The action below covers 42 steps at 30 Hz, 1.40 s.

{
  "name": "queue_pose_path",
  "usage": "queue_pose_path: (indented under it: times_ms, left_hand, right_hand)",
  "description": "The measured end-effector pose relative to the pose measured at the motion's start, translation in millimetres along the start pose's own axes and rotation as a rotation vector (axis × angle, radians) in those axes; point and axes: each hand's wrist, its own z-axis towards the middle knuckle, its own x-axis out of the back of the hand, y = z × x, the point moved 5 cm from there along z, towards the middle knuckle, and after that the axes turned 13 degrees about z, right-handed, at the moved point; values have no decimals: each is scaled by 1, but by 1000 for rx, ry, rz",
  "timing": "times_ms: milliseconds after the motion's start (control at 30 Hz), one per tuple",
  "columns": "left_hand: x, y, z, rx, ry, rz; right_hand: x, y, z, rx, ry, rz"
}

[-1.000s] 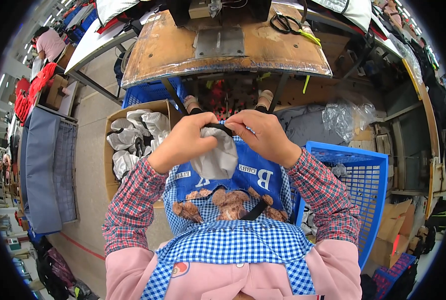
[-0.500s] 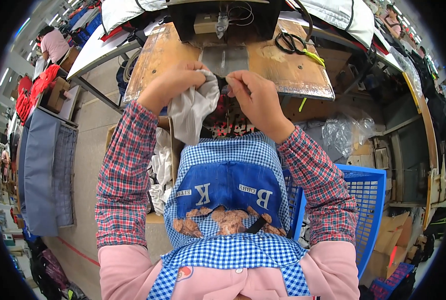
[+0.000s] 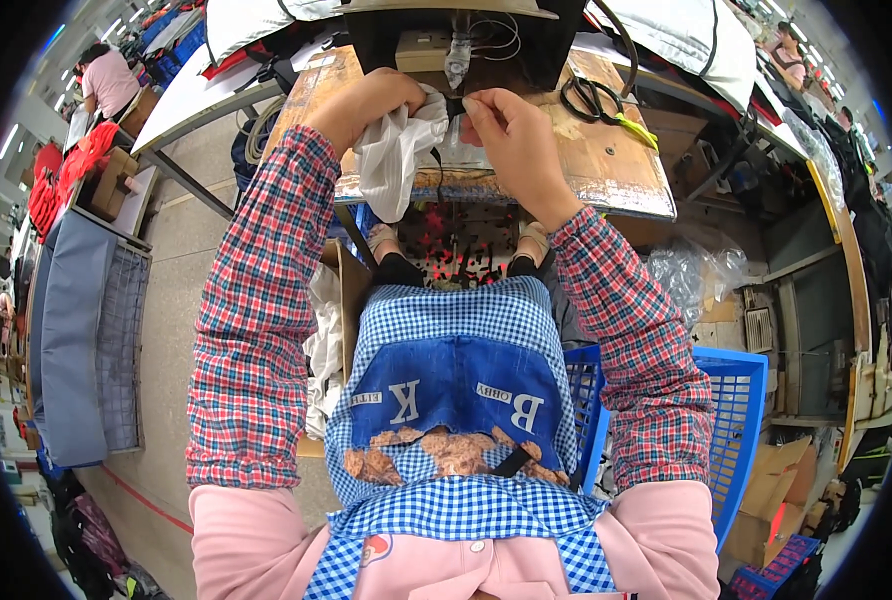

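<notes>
A crumpled white cloth (image 3: 398,160) hangs from my left hand (image 3: 378,104), whose fingers are closed on its upper part. My right hand (image 3: 518,138) is to the right of it, thumb and fingertips pinched together by a small dark piece (image 3: 454,106) at the cloth's edge. Exactly what those fingertips hold is too small to make out. A thin dark cord dangles below, between the hands. Both hands are over the front of a worn wooden worktop (image 3: 621,165), just before a dark machine (image 3: 386,45) with a clear-wrapped part and loose white wires.
Black-handled scissors (image 3: 588,98) lie on the worktop's right beside a yellow-green strip (image 3: 638,132). A cardboard box (image 3: 354,290) with white cloths stands at lower left, a blue plastic basket (image 3: 731,400) at lower right. Crumpled clear plastic (image 3: 701,275) lies beyond the basket. Co-workers sit farther off.
Both hands have moved farther forward, toward the machine, carrying the white cloth. My feet and the worktop's front edge now show below the hands.
</notes>
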Motion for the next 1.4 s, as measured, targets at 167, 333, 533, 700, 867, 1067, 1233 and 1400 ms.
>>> queue_pose_path:
  times_ms: [167, 333, 533, 700, 867, 1067, 1233, 1400]
  left_hand:
    - [2, -4, 5, 140, 43, -152]
    - [5, -7, 8, 141, 54, -153]
    - [6, -4, 9, -11, -1, -63]
    - [12, -1, 2, -289, 76, 228]
    - [9, 8, -9, 8, 72, -38]
    - [9, 6, -11, 87, 96, -108]
    - [6, 13, -14, 21, 37, -104]
    - [1, 13, -21, 13, 30, -191]
  right_hand:
    - [2, 0, 6, 10, 5, 0]
    - [1, 2, 10, 16, 0, 22]
    - [3, -1, 10, -18, 5, 47]
    - [0, -5, 9, -49, 2, 78]
    - [5, -2, 9, -74, 13, 120]
    - [7, 4, 12, -144, 4, 185]
    - [9, 7, 13, -224, -5, 263]
    - [7, 8, 8, -325, -25, 382]
